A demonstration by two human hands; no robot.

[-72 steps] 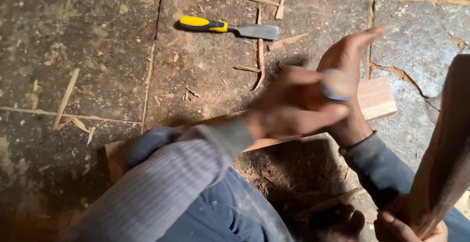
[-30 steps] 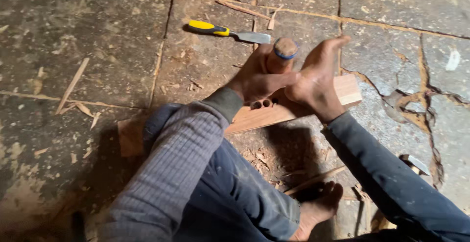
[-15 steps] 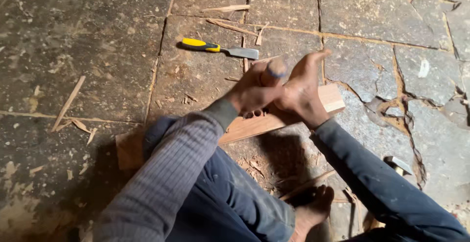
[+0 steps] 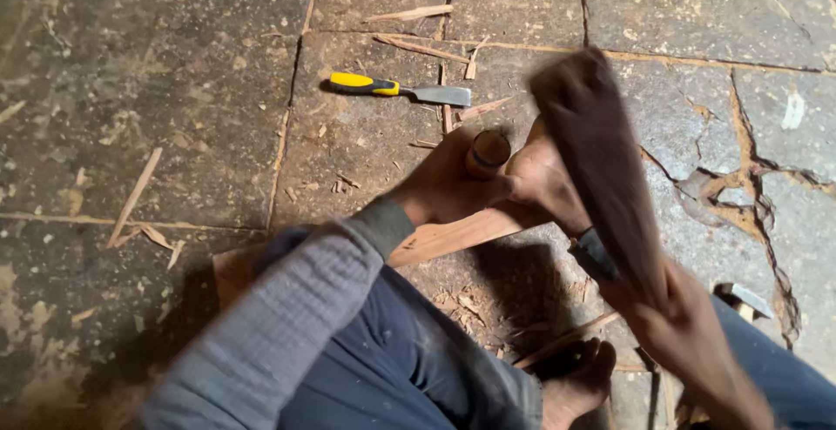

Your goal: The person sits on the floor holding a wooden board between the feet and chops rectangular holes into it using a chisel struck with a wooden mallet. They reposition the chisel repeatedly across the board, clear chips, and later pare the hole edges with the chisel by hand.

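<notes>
While our left hand [image 4: 448, 188] wraps the chisel handle [image 4: 487, 150] upright on the wooden plank [image 4: 453, 234], our right hand [image 4: 675, 321] clenches the blurred mallet [image 4: 601, 164] above it. A spare yellow-handled chisel [image 4: 401, 90] lies farther off on the stone floor [image 4: 157, 99].

The floor [image 4: 157, 64] is dark, cracked stone slabs with sawdust packed in the joints. On it lie a yellow-handled chisel [image 4: 401, 90], thin wood splinters [image 4: 135, 195] and shavings [image 4: 470, 304]. A reddish wooden plank [image 4: 453, 234] lies flat on the slabs, partly hidden by the person's legs.
</notes>
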